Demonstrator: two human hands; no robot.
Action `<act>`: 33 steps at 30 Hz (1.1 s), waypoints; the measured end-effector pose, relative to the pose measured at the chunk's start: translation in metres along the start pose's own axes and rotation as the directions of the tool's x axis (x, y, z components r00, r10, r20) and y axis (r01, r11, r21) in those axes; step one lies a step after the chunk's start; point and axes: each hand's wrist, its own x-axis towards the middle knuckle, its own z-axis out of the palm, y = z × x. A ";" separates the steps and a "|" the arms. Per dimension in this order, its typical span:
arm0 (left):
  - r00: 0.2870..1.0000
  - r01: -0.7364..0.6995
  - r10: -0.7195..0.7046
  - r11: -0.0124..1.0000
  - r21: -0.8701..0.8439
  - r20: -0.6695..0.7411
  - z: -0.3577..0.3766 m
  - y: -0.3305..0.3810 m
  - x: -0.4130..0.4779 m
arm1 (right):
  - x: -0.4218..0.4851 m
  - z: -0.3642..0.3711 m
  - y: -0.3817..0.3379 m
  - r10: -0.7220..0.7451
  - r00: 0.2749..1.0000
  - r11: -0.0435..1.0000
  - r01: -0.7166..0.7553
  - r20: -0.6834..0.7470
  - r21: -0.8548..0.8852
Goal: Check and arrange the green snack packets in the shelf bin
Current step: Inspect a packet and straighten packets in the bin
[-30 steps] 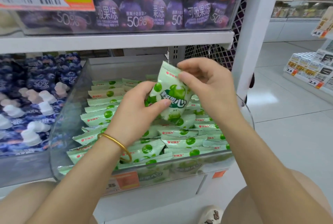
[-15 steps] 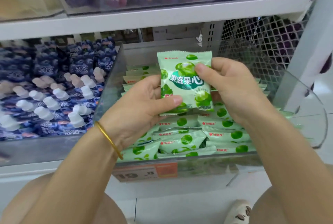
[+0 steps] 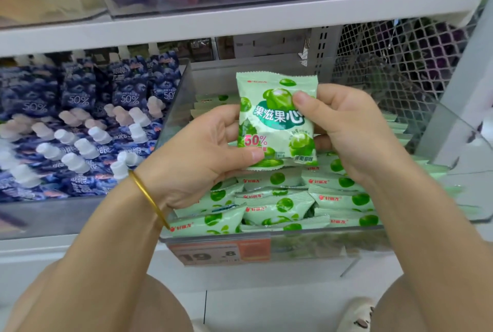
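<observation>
"Green snack packet point(image 3: 277, 123) is standing up straight, its front facing us, just above the clear bin point(image 3: 173, 107)."
"Who is holding it?"
"Both grips are. Left grip point(image 3: 197, 161) is pinching the bottom left corner, with its thumb pressing on the front."
"And the other one?"
"Right grip point(image 3: 354, 131) is curling round the right edge, with its thumb pressing near the top."
"What is lying in the bin?"
"More green packets point(image 3: 277, 206) are lying in rows under the held one."
"And next to it?"
"Blue pouches point(image 3: 80, 123) with white caps are lying on the left. An orange price tag point(image 3: 221, 251) is hanging on the bin's front. A gold bangle point(image 3: 149, 195) is sitting on the left wrist."
</observation>
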 end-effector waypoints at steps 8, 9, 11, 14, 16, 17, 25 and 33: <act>0.981 -0.069 0.092 0.988 0.136 -0.168 0.009 -0.001 0.004 | -0.003 -0.002 0.000 0.035 0.996 0.994 -0.027 -0.077 0.104; 0.956 -0.095 0.149 0.972 0.216 -0.252 0.010 -0.003 0.005 | -0.003 -0.003 -0.001 0.039 0.993 0.991 -0.024 -0.111 0.132; 0.862 -0.152 0.367 0.846 0.511 -0.351 0.012 -0.007 0.007 | -0.002 -0.006 -0.003 0.050 0.984 0.982 -0.017 -0.172 0.187; 0.771 -0.225 0.600 0.570 0.790 -0.213 0.019 -0.011 0.008 | -0.004 -0.004 -0.006 0.067 0.982 0.964 -0.019 -0.177 0.264; 0.797 -0.231 0.590 0.496 0.837 -0.131 0.026 -0.017 0.008 | -0.006 -0.001 -0.005 0.083 0.988 0.951 -0.039 -0.131 0.305; 0.809 -0.221 0.577 0.474 0.853 -0.111 0.028 -0.019 0.010 | -0.007 0.001 -0.005 0.087 0.992 0.941 -0.051 -0.096 0.335; 0.817 -0.201 0.550 0.555 0.807 -0.175 0.026 -0.018 0.016 | -0.014 -0.003 -0.008 0.037 0.987 0.953 -0.082 0.155 0.291; 0.965 -0.147 0.173 0.979 0.140 -0.196 0.023 -0.011 0.011 | -0.010 -0.010 0.001 0.018 0.992 1.000 -0.020 -0.124 -0.014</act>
